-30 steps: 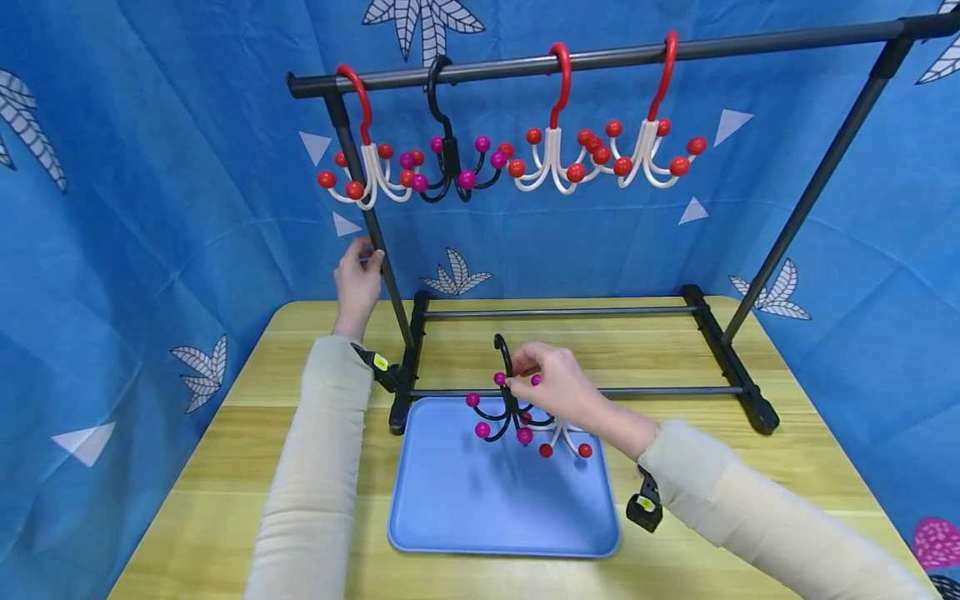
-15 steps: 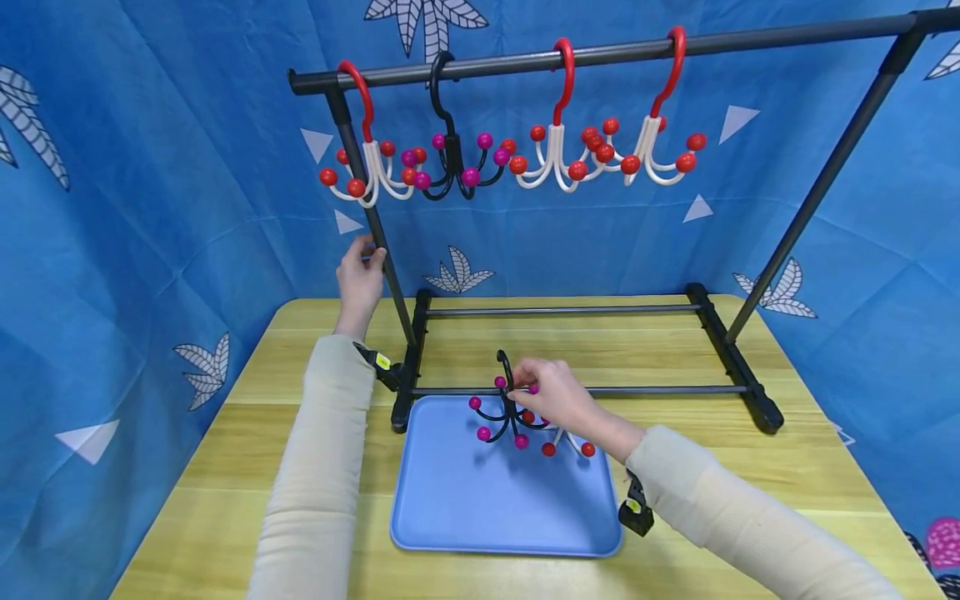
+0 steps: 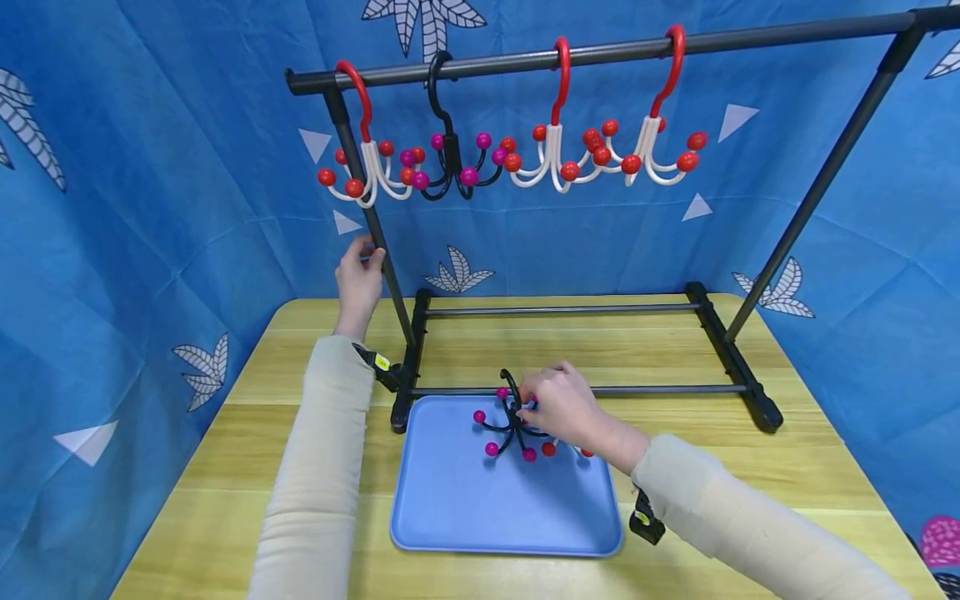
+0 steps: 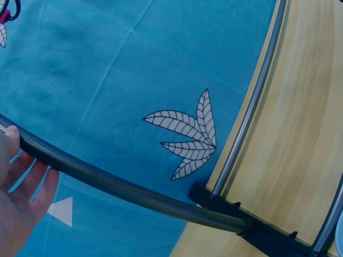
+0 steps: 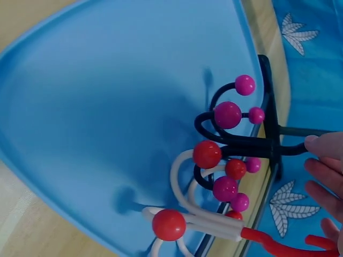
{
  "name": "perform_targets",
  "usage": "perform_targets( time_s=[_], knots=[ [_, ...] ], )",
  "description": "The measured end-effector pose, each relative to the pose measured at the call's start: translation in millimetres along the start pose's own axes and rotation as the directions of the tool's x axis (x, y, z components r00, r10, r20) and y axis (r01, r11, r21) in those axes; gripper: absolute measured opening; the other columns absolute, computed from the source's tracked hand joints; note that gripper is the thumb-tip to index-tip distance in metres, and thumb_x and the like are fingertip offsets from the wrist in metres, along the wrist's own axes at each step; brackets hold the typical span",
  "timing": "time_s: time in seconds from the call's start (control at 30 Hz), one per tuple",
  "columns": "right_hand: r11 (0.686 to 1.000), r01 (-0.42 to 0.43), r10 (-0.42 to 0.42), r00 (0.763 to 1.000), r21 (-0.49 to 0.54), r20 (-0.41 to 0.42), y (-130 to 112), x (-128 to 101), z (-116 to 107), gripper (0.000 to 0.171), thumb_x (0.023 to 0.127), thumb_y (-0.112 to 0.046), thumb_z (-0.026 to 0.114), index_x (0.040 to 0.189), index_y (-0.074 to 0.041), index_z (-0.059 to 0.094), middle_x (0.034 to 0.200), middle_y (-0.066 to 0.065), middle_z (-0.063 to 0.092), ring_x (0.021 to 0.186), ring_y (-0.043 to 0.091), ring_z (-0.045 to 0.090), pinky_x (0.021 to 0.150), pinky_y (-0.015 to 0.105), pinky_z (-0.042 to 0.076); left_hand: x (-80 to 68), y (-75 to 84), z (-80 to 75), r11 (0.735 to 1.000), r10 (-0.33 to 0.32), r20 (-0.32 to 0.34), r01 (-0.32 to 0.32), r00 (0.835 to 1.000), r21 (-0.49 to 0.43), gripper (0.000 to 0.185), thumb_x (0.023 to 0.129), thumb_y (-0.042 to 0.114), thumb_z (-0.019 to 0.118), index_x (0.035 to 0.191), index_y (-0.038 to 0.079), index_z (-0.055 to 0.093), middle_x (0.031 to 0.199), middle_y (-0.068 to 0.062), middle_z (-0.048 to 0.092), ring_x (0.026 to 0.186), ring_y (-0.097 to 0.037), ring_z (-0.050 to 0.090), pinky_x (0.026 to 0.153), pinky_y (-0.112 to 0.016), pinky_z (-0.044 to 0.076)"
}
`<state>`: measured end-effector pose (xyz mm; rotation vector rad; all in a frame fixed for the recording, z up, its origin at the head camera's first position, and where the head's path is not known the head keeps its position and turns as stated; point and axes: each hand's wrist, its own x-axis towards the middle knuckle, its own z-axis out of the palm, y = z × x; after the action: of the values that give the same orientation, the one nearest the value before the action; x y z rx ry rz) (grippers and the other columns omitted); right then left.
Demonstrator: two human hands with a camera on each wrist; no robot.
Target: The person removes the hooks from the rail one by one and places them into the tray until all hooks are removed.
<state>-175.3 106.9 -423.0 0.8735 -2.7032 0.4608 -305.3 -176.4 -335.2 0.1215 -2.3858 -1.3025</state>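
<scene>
Blue tray [image 3: 450, 517] on the tabletop [image 3: 810, 467] is where your black hook [image 3: 514, 417] sits, its top pinched in your right hand [image 3: 564, 408], with a white hook [image 5: 199, 224] lying right beside it. Your left hand [image 3: 358, 279] wraps the rack's upright pole [image 3: 375, 237]. Looks like you're at the pick-up step; next I'd say it needs a clean lift so the magenta balls don't snag the white one. Four hooks already hang on the rail [image 3: 615, 53].
</scene>
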Motion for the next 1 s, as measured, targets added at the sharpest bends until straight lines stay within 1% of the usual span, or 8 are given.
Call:
perform_targets(
  time_s=[0.27, 0.43, 0.53, 0.6, 0.67, 0.8, 0.9, 1.0],
  knots=[
    [0.996, 0.030, -0.033, 0.999, -0.081, -0.041, -2.1, -6.7, 5.3, 0.020, 0.066, -0.028, 0.080, 0.069, -0.017, 0.064, 0.068, -0.008, 0.064, 0.066, 0.008, 0.060, 0.085, 0.037, 0.042, -0.2, -0.9, 0.0, 1.000, 0.006, -0.010, -0.006, 1.000, -0.008, 0.029, 0.095, 0.024, 0.047, 0.119, 0.010, 0.054, 0.111, -0.013, 0.059, 0.098, -0.025, 0.059, 0.082, -0.039, 0.047],
    [0.998, 0.019, -0.017, 0.999, -0.065, 0.031, -5.9, -5.8, -2.4, 0.023, 0.067, -0.032, 0.080, 0.073, -0.015, 0.065, 0.071, -0.007, 0.065, 0.068, 0.008, 0.060, 0.086, 0.040, 0.041, -0.4, -1.0, 0.3, 1.000, 0.005, -0.007, -0.005, 1.000, -0.013, 0.028, 0.095, 0.024, 0.048, 0.119, 0.010, 0.054, 0.110, -0.013, 0.059, 0.098, -0.025, 0.059, 0.081, -0.039, 0.048],
    [0.999, -0.008, 0.011, 0.996, -0.033, 0.083, -7.5, -1.6, -14.2, 0.026, 0.069, -0.037, 0.078, 0.077, -0.015, 0.067, 0.073, -0.007, 0.066, 0.069, 0.009, 0.060, 0.086, 0.043, 0.041, 0.3, -1.4, 0.2, 1.000, 0.001, -0.005, -0.001, 1.000, -0.016, 0.029, 0.095, 0.025, 0.047, 0.120, 0.010, 0.054, 0.112, -0.013, 0.058, 0.099, -0.025, 0.059, 0.082, -0.039, 0.047],
    [1.000, -0.017, 0.018, 0.996, -0.008, 0.088, -6.5, 3.0, -24.2, 0.026, 0.071, -0.038, 0.076, 0.080, -0.015, 0.068, 0.074, -0.007, 0.067, 0.069, 0.009, 0.061, 0.084, 0.043, 0.042, 0.5, -1.6, 0.1, 1.000, -0.002, -0.002, 0.002, 1.000, -0.017, 0.030, 0.095, 0.025, 0.046, 0.120, 0.010, 0.054, 0.112, -0.013, 0.058, 0.099, -0.025, 0.058, 0.083, -0.039, 0.047],
    [1.000, -0.008, 0.007, 0.998, 0.014, 0.061, -3.3, 8.7, -35.5, 0.023, 0.075, -0.035, 0.073, 0.083, -0.014, 0.069, 0.076, -0.005, 0.068, 0.070, 0.010, 0.062, 0.079, 0.042, 0.044, 0.4, -1.7, 0.1, 1.000, -0.007, 0.003, 0.008, 1.000, -0.019, 0.030, 0.095, 0.025, 0.046, 0.121, 0.011, 0.053, 0.113, -0.013, 0.058, 0.100, -0.025, 0.058, 0.082, -0.039, 0.047],
    [0.999, 0.034, -0.033, 0.998, 0.022, -0.047, 5.5, 22.9, -63.7, 0.014, 0.080, -0.026, 0.069, 0.083, -0.012, 0.069, 0.077, -0.002, 0.068, 0.071, 0.013, 0.064, 0.069, 0.037, 0.047, -0.3, -1.6, 0.2, 1.000, -0.017, 0.008, 0.017, 1.000, -0.023, 0.030, 0.095, 0.024, 0.047, 0.122, 0.010, 0.053, 0.113, -0.012, 0.058, 0.099, -0.024, 0.057, 0.082, -0.038, 0.047],
    [0.999, 0.049, -0.051, 0.989, -0.013, -0.140, 12.6, 35.0, -88.0, 0.011, 0.082, -0.023, 0.068, 0.081, -0.012, 0.067, 0.077, 0.000, 0.068, 0.071, 0.014, 0.064, 0.068, 0.036, 0.047, -0.1, -1.9, 0.5, 1.000, -0.018, 0.005, 0.018, 1.000, -0.026, 0.030, 0.095, 0.024, 0.047, 0.122, 0.011, 0.053, 0.114, -0.012, 0.058, 0.100, -0.024, 0.057, 0.082, -0.038, 0.047],
    [0.998, 0.036, -0.045, 0.977, -0.043, -0.210, 19.3, 45.0, -113.1, 0.011, 0.082, -0.022, 0.067, 0.082, -0.011, 0.067, 0.077, 0.002, 0.068, 0.071, 0.016, 0.063, 0.071, 0.038, 0.047, 0.4, -2.9, 1.0, 0.999, -0.016, 0.004, 0.016, 1.000, -0.031, 0.030, 0.096, 0.024, 0.046, 0.122, 0.011, 0.053, 0.114, -0.012, 0.058, 0.100, -0.024, 0.057, 0.083, -0.039, 0.047]
  ],
)
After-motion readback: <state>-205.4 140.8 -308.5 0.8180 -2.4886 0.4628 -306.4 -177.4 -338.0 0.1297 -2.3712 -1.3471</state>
